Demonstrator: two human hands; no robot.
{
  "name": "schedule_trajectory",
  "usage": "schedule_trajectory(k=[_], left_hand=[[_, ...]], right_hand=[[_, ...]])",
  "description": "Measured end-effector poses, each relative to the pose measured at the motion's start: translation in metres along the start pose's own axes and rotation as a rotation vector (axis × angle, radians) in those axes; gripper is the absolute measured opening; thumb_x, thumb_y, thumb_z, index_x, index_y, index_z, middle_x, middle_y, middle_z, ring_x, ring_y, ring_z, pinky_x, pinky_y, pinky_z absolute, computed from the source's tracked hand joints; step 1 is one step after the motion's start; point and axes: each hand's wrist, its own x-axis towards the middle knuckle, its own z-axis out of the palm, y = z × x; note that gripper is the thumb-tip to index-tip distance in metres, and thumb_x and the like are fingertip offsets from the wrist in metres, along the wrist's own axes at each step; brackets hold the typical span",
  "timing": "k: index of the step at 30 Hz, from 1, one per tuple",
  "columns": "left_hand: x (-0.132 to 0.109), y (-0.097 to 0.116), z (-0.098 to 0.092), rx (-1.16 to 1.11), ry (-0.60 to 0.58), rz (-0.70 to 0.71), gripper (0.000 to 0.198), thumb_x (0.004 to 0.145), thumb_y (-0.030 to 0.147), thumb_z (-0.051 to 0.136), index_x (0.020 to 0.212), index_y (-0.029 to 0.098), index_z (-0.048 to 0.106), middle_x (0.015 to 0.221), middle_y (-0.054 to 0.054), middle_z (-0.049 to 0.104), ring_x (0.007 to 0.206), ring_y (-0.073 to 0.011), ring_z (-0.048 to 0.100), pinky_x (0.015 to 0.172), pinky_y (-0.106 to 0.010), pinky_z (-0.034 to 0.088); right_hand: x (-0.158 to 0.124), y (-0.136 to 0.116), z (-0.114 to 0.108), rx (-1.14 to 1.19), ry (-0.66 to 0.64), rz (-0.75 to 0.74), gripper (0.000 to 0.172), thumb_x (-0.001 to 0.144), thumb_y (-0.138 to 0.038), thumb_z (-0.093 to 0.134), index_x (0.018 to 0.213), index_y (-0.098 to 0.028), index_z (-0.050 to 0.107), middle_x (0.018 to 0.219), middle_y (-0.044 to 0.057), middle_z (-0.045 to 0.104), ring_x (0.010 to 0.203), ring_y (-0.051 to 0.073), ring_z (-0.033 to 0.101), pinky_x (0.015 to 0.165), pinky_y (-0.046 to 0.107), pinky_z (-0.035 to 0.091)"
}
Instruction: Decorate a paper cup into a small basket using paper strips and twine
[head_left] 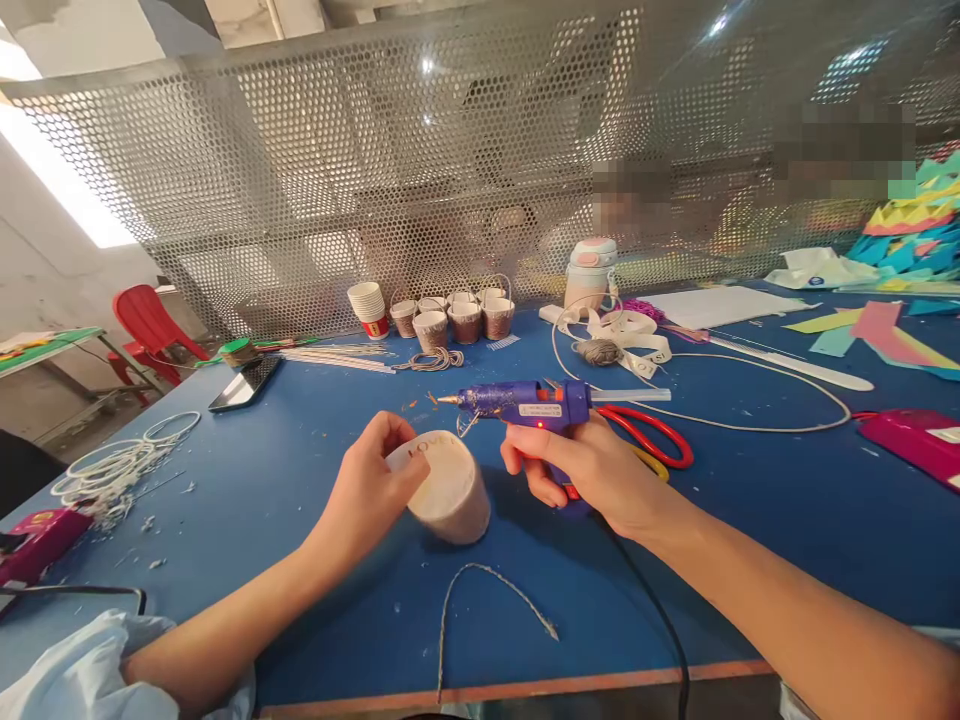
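Cup [454,492], round and pale, metal-tipped glue gun [517,403]

The glue gun [559,402] is showing glossy plastic. The metal screen [315,170] is gleaming; the twine [474,566] is looking rough.

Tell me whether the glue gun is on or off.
On, it seems: the glue gun in the right hand shows a glowing red light.

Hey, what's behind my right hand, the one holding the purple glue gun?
A red looped handle and a curved yellow piece show past your right hand; the rest is covered.
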Motion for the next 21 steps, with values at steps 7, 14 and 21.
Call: schedule_trajectory(k=[7, 14, 21], left_hand=[[-0.003, -0.001, 0.001, -0.004, -0.010, 0.062, 0.014, 0.074, 0.022, 0.055, 0.088, 0.021, 0.054, 0.079, 0.003, 0.060, 0.068, -0.0116, 0.054, 0.059, -0.022, 0.042], [-0.006, 0.002, 0.002, 0.111, 0.017, 0.156, 0.016, 0.075, 0.025, 0.056, 0.091, 0.022, 0.053, 0.083, 0.002, 0.063, 0.072, -0.0131, 0.059, 0.063, -0.024, 0.045], [-0.011, 0.020, 0.005, 0.273, 0.021, 0.276, 0.013, 0.075, 0.022, 0.053, 0.074, 0.024, 0.040, 0.052, 0.010, 0.044, 0.047, -0.0094, 0.036, 0.048, -0.020, 0.033]], right_hand=[[-0.001, -0.001, -0.001, -0.007, 0.004, -0.016, 0.031, 0.084, -0.039, 0.058, 0.064, -0.016, 0.057, 0.059, -0.001, 0.056, 0.038, 0.005, 0.043, 0.041, 0.024, 0.027], [-0.001, 0.004, 0.008, -0.231, 0.123, -0.056, 0.032, 0.086, -0.047, 0.055, 0.073, -0.019, 0.062, 0.055, -0.002, 0.054, 0.051, 0.012, 0.050, 0.049, 0.026, 0.037], [0.004, 0.002, 0.030, -0.408, 0.179, -0.047, 0.022, 0.070, -0.037, 0.068, 0.077, -0.022, 0.053, 0.066, -0.003, 0.057, 0.059, 0.014, 0.050, 0.052, 0.027, 0.039]])
